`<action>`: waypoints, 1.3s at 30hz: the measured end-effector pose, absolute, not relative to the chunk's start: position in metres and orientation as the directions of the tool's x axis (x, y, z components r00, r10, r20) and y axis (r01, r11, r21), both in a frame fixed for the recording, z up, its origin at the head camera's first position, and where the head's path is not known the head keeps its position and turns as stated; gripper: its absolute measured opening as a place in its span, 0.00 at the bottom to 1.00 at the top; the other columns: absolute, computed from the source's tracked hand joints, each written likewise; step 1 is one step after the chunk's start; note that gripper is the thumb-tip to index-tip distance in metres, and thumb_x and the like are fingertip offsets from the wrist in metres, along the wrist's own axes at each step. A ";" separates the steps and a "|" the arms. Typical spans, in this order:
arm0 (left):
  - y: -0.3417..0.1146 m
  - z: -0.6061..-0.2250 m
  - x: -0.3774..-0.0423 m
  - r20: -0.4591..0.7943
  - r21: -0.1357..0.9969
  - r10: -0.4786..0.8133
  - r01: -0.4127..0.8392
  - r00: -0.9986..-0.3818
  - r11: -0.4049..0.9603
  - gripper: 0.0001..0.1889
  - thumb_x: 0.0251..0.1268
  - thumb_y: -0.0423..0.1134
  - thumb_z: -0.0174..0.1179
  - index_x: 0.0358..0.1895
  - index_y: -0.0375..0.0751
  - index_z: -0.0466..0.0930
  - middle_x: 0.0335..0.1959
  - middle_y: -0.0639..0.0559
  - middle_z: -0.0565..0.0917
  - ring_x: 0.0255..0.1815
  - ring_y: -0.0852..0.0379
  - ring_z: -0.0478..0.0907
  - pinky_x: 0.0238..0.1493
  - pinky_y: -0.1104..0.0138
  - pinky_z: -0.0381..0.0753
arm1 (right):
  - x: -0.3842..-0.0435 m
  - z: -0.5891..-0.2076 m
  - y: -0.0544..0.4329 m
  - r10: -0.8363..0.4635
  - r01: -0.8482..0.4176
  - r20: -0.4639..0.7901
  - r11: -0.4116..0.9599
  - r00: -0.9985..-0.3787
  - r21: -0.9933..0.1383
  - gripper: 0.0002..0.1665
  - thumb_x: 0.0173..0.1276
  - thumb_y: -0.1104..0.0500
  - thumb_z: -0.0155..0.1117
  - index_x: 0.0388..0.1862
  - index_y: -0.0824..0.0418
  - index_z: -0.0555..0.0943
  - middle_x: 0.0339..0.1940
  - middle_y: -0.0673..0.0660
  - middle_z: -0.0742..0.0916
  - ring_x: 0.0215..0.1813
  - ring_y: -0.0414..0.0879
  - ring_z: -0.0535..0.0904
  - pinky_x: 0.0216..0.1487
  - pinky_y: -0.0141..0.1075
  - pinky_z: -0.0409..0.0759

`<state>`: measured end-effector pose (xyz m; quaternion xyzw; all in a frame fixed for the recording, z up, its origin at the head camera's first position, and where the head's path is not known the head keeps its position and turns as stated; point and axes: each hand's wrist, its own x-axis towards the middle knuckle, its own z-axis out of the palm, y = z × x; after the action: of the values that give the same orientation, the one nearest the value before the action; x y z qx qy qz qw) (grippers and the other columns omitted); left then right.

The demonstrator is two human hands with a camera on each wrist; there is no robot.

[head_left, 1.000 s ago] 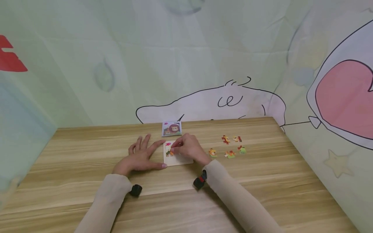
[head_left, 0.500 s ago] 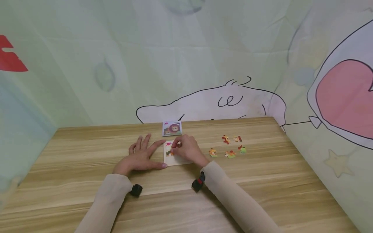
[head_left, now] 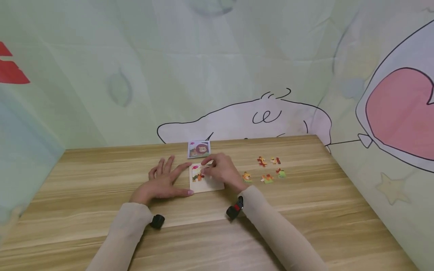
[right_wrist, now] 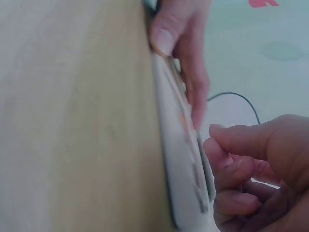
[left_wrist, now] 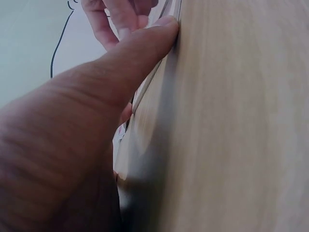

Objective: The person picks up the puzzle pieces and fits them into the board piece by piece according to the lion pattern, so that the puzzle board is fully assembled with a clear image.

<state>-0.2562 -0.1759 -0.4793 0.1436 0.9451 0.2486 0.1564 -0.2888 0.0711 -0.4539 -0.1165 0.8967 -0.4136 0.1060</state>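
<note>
A small pale square puzzle board (head_left: 203, 187) lies on the table, with joined colourful pieces (head_left: 197, 177) in its left part. Along its left side my left hand (head_left: 162, 184) lies spread, thumb at the near corner and index finger at the far one. The left wrist view shows that thumb (left_wrist: 149, 38) against the board's edge (left_wrist: 150, 79). Just over the board's upper middle is my right hand (head_left: 222, 171), covering part of it. Seen from the right wrist, its thumb and index finger (right_wrist: 215, 151) stand slightly parted with nothing between them; the other fingers curl inward.
Several loose puzzle pieces (head_left: 266, 178) lie on the wooden table (head_left: 305, 210) to the right of the board. Behind the board is a square card with a lion picture (head_left: 199, 149). A printed cloth backdrop (head_left: 190, 82) rises along the table's far edge.
My right hand has lifted slightly off the board and its fingertips have parted, uncovering an orange piece set beside the others. My left hand has stayed in place.
</note>
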 end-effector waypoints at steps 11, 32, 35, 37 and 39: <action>-0.175 -0.475 -0.254 -0.222 0.521 0.359 0.200 -0.907 0.829 0.58 0.55 0.80 0.67 0.87 0.70 0.50 0.90 0.34 0.27 0.88 0.24 0.17 0.79 0.25 0.26 | -0.291 -0.443 0.109 -0.195 -0.024 -0.110 0.582 -0.975 -0.813 0.11 0.73 0.53 0.75 0.52 0.52 0.90 0.34 0.55 0.89 0.34 0.48 0.80 0.34 0.35 0.75; -0.177 -0.476 -0.253 -0.196 0.554 0.376 0.215 -0.906 0.804 0.58 0.53 0.80 0.68 0.87 0.71 0.51 0.90 0.32 0.27 0.87 0.21 0.17 0.76 0.24 0.25 | -0.295 -0.434 0.158 -0.151 -0.003 -0.105 0.581 -0.983 -0.814 0.17 0.75 0.53 0.73 0.59 0.58 0.88 0.40 0.60 0.91 0.32 0.52 0.83 0.33 0.34 0.82; -0.177 -0.474 -0.253 -0.198 0.557 0.379 0.215 -0.904 0.802 0.58 0.55 0.78 0.69 0.87 0.69 0.51 0.89 0.31 0.27 0.86 0.20 0.18 0.75 0.23 0.25 | -0.296 -0.433 0.162 -0.150 0.002 -0.112 0.588 -0.982 -0.809 0.18 0.76 0.53 0.73 0.60 0.57 0.87 0.41 0.61 0.91 0.32 0.51 0.83 0.34 0.34 0.82; -0.175 -0.471 -0.252 -0.206 0.551 0.375 0.210 -0.904 0.807 0.57 0.56 0.77 0.69 0.87 0.68 0.52 0.89 0.30 0.27 0.86 0.21 0.18 0.76 0.24 0.25 | -0.296 -0.433 0.166 -0.156 -0.007 -0.107 0.594 -0.982 -0.804 0.19 0.76 0.53 0.73 0.62 0.58 0.87 0.43 0.62 0.92 0.32 0.50 0.84 0.34 0.34 0.83; -0.174 -0.470 -0.252 -0.213 0.551 0.372 0.203 -0.903 0.809 0.57 0.57 0.76 0.70 0.87 0.67 0.52 0.89 0.31 0.28 0.87 0.21 0.19 0.76 0.24 0.26 | -0.297 -0.433 0.169 -0.160 -0.016 -0.101 0.602 -0.982 -0.799 0.20 0.76 0.53 0.73 0.63 0.58 0.87 0.45 0.62 0.92 0.32 0.50 0.86 0.35 0.34 0.84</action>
<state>-0.2519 -0.1742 -0.4704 0.1531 0.9380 0.2682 0.1576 -0.2972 0.1691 -0.4332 -0.0494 0.8912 -0.4436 0.0813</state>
